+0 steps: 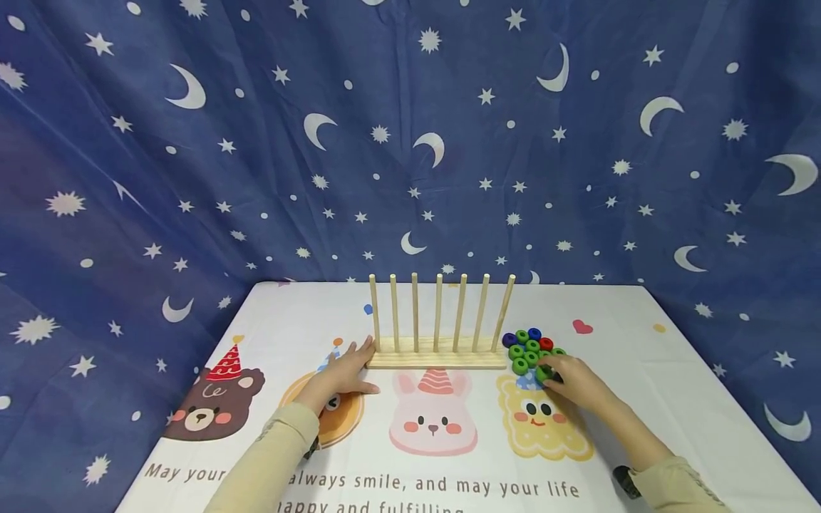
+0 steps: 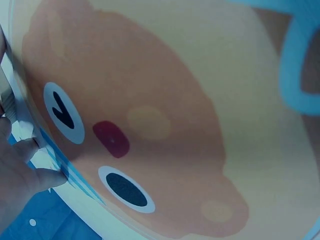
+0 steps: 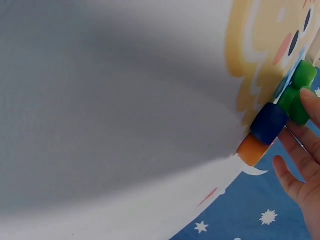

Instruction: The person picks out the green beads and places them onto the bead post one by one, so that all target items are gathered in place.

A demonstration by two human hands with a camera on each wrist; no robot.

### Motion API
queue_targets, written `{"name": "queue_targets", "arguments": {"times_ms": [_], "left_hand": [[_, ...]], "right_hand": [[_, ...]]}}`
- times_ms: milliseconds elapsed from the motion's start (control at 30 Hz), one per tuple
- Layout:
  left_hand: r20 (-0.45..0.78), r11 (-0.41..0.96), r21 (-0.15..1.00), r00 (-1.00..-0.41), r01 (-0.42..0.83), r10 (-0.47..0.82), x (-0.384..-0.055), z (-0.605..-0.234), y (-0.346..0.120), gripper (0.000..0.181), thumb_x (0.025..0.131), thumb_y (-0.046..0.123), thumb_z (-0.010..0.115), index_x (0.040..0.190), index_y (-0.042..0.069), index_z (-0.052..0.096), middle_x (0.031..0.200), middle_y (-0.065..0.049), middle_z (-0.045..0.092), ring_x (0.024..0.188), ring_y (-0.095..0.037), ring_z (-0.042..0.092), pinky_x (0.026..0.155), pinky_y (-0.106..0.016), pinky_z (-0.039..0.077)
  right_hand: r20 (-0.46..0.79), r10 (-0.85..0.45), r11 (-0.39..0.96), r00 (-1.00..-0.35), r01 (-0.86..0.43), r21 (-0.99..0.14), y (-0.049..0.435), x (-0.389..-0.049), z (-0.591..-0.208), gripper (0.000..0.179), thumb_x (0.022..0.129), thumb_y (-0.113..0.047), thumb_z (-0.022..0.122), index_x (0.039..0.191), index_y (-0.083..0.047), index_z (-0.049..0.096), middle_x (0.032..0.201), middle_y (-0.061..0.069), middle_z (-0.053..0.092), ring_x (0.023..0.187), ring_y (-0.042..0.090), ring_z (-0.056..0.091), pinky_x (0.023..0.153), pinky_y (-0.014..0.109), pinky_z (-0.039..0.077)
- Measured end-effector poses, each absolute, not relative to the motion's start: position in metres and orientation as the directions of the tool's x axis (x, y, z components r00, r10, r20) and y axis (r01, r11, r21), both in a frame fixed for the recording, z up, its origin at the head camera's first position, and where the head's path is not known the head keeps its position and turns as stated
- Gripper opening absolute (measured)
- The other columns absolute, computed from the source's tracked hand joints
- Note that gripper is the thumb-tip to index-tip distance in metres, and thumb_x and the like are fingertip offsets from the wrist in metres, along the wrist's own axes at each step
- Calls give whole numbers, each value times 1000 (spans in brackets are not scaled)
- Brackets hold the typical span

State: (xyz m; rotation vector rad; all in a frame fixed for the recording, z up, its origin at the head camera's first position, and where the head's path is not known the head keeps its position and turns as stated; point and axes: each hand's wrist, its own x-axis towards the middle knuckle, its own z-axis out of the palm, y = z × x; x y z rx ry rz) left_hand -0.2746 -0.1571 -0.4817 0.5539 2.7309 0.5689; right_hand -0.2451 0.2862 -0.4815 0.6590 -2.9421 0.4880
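Observation:
A wooden rack with a row of several upright pegs stands in the middle of the table. Spread fingers of my left hand rest at the rack's left end, thumb pointing along its front. To the right of the rack lies a cluster of small rings, mostly green, with blue, purple and red ones at the back. My right hand is at the front right of this cluster, thumb and fingertips pinching a green ring. Beside those fingers in the right wrist view are a blue ring and an orange ring.
A white cloth printed with cartoon faces and lettering covers the table. Behind the table and along its sides hangs a blue curtain with moons and stars.

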Motion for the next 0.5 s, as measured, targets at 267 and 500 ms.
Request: {"name": "queue_targets", "arguments": {"times_ms": [267,500], "left_hand": [[-201,836,456,-879,306,431,-275,-486,-158,98,77,36,76,149,1,20,157,-18,11,140,-51,13,100,-79,9],[-167,831,449,-883,328,439,-274,-486,-161,97,77,37,76,148,0,23,157,-19,15,140,-50,16,100,-78,11]], "right_hand": [[161,-402,872,-901,-431,-232,273,-234,-471,36,73,-3,78,106,1,67,97,12,69,85,23,64,77,41,55],[200,-441,861,-875,-476,-181,260,-233,-463,35,74,-8,78,106,1,67,97,12,69,88,26,65,78,40,56]]}}
